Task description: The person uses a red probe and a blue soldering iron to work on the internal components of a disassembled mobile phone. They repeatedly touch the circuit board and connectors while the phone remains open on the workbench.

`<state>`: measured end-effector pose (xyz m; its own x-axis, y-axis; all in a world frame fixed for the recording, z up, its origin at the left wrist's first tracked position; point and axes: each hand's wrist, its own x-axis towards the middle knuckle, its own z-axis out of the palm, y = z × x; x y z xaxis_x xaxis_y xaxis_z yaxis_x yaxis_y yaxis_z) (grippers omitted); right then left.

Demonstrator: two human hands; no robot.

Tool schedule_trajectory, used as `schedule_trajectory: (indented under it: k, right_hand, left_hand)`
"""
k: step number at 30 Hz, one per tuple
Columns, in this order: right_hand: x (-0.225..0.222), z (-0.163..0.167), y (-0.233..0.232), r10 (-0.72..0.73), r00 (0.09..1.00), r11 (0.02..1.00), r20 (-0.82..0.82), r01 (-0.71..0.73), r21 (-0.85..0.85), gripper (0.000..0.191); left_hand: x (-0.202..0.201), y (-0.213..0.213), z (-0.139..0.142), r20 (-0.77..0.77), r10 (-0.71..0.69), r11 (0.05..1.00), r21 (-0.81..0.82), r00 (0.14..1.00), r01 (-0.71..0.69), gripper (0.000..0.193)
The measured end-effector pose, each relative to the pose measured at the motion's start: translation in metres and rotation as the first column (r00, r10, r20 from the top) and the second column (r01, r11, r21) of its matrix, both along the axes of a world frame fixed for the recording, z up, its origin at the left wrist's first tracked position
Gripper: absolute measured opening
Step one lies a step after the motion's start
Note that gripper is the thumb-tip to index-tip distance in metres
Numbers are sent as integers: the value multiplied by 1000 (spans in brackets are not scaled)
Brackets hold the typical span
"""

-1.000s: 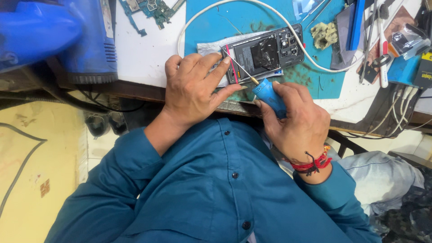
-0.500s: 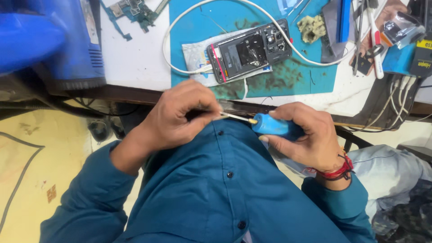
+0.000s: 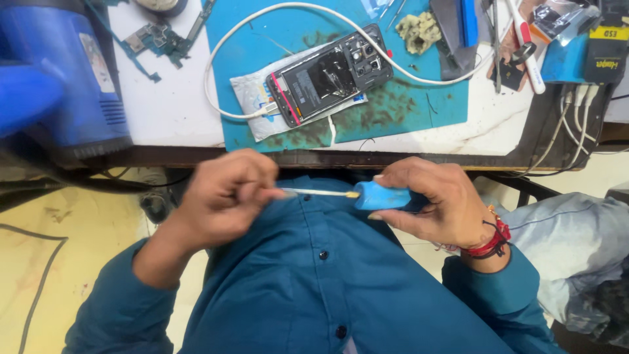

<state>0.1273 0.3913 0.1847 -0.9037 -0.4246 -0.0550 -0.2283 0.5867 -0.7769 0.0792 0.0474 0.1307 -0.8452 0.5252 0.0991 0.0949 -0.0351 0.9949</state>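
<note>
The left hand (image 3: 226,200) pinched the tip of a screwdriver (image 3: 357,195) in front of the near edge of the surface (image 3: 164,111), over the blue shirt (image 3: 314,275). The right hand (image 3: 436,210) was clenched around its blue handle. An opened phone (image 3: 327,72) lay on the blue mat (image 3: 406,105) near that edge.

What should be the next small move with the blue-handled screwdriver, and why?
Probably bring the screwdriver back up to the opened phone. The right hand holds its blue handle over the lap while the left hand pinches the tip of the shaft, away from the phone, which lies open on the blue mat with a white cable plugged in.
</note>
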Motion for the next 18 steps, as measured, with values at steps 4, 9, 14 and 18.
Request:
schedule_trajectory:
  k: [4, 9, 14, 18]
  right_hand:
    - [8, 0, 24, -289, 957, 953, 13, 287, 93, 40]
    - [13, -38, 26, -510, 786, 724, 349, 612, -319, 37]
    - [-17, -75, 14, -489, 623, 440, 611, 781, -444, 32]
    - [-68, -70, 5, -491, 654, 307, 576, 749, -587, 35]
  left_hand:
    - [-6, -29, 15, 118, 187, 982, -51, 975, -182, 16]
    - [-6, -25, 8, -101, -63, 870, -493, 993, 5, 16]
    - [-14, 27, 7, -443, -90, 838, -518, 892, -172, 23]
    - [-36, 67, 9, -635, -12, 821, -447, 772, -354, 35]
